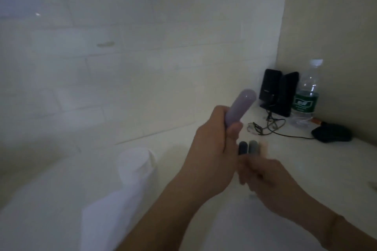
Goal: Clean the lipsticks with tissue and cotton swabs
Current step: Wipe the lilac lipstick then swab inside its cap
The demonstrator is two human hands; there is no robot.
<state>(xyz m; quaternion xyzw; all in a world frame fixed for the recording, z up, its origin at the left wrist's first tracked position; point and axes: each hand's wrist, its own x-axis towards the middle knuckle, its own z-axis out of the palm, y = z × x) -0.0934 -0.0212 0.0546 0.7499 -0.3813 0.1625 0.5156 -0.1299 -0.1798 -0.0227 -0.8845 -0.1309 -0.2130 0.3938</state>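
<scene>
On the left, a white tissue roll (138,166) stands upright on the pale tabletop (306,169), with a loose white sheet (114,216) trailing from it toward the near edge. A white tiled wall (122,57) rises behind it.

Right of the roll, the left hand (212,153) is raised above the tabletop, its grip wrapped around the lower part of a lilac lipstick tube (240,108). The tube's rounded end points up and to the right, and the thumb lies against its side.

Just below and to the right, the right hand (263,177) is blurred; its fingers are curled, but whether its grip holds anything cannot be told. Just beyond its fingers lie two more lipsticks side by side on the tabletop, a dark lipstick (242,147) and a grey lipstick (253,146), touching or nearly so.

Further right, in the corner, stand two black speakers (277,91) with tangled cables (271,124) in front. Beside them stands a clear water bottle (306,96) with a green label, and a black mouse (332,133) rests near the wall.
</scene>
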